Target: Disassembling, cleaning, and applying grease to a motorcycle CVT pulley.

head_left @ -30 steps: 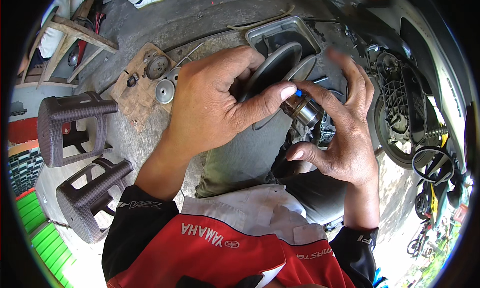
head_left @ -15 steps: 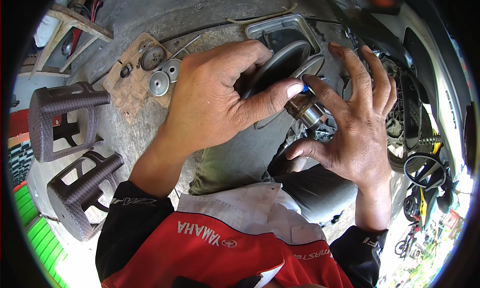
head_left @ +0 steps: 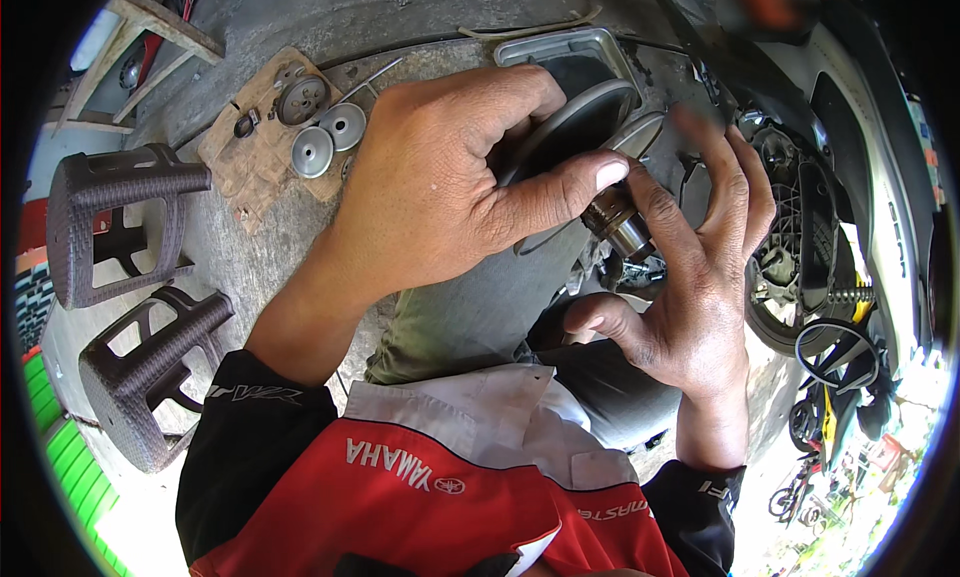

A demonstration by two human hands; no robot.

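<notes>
My left hand [head_left: 430, 197] is closed round the edge of a metal scooter pulley [head_left: 585, 117] with two round discs, holding it tilted above my lap. Its thumb presses across the discs near the dark, greasy hub [head_left: 618, 225], which ends in a shiny collar pointing toward my right hand [head_left: 690, 287]. That hand has its fingers spread. Its index fingertip is at the hub beside my left thumb, while the other fingers stand off beyond the disc. The fingers of my left hand behind the pulley are hidden.
On the left, a brown cardboard sheet [head_left: 235, 182] carries small parts and round metal discs [head_left: 313, 153]. Two dark textured stools [head_left: 70, 232] stand nearby. A metal tray [head_left: 560, 39] lies ahead. A scooter with its engine side exposed [head_left: 785, 247] stands at the right.
The pulley and both hands have shifted only slightly. My right index finger has moved in closer to my left thumb, and a small blue bit at the hub no longer shows.
</notes>
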